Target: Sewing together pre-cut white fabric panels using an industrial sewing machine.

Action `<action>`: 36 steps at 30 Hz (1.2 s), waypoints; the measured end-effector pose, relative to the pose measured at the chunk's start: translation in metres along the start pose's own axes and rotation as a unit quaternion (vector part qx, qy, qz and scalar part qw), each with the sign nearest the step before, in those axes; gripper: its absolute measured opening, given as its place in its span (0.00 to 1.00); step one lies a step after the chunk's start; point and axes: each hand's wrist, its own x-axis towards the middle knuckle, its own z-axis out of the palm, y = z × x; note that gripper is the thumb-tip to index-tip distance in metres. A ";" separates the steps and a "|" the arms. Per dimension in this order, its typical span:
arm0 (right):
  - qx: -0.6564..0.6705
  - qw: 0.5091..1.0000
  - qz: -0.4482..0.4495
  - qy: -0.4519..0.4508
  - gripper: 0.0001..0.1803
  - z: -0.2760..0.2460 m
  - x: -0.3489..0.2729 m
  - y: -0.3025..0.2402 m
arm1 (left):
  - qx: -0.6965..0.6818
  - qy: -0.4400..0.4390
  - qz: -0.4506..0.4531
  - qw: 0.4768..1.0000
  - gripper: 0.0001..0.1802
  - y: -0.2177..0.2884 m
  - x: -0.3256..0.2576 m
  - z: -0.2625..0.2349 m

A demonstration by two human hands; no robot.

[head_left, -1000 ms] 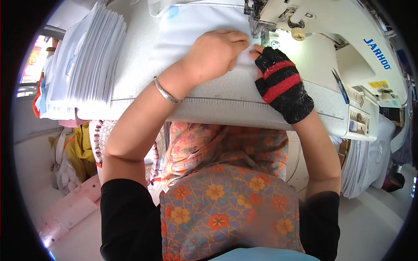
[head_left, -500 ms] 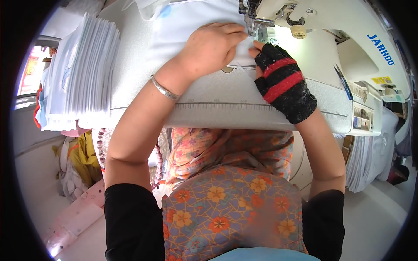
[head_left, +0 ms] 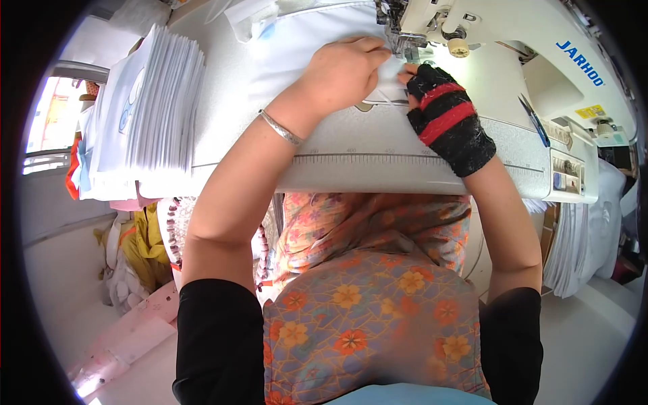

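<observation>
A piece of white cloth (head_left: 297,57) with a pale blue patch lies on the sewing machine bed, its edge close to the presser foot (head_left: 403,42). My left hand (head_left: 345,75), bare and with a silver bangle at the wrist, has its fingers bent and drawn together on the cloth just left of the foot. My right hand (head_left: 447,118) wears a black fingerless glove with red stripes. Its thumb and index finger close on the cloth's near edge, right of my left hand. The exact fingertip contact is partly hidden.
A tall stack of folded white pieces (head_left: 152,108) stands at the left of the table (head_left: 229,169). Blue-handled snips (head_left: 534,121) lie to the right, near a small parts tray (head_left: 567,174). The machine head (head_left: 526,40) overhangs the far right. A ruler strip (head_left: 364,160) runs along the near edge.
The whole view has shifted slightly, with most things appearing farther right. My left fingers are more bent than before. Both hands stay at the cloth beside the presser foot.
</observation>
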 end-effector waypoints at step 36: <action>0.021 0.999 -0.029 -0.031 0.21 -0.015 0.002 -0.005 | 0.462 -0.126 -0.151 0.865 0.11 -0.154 0.099 -0.141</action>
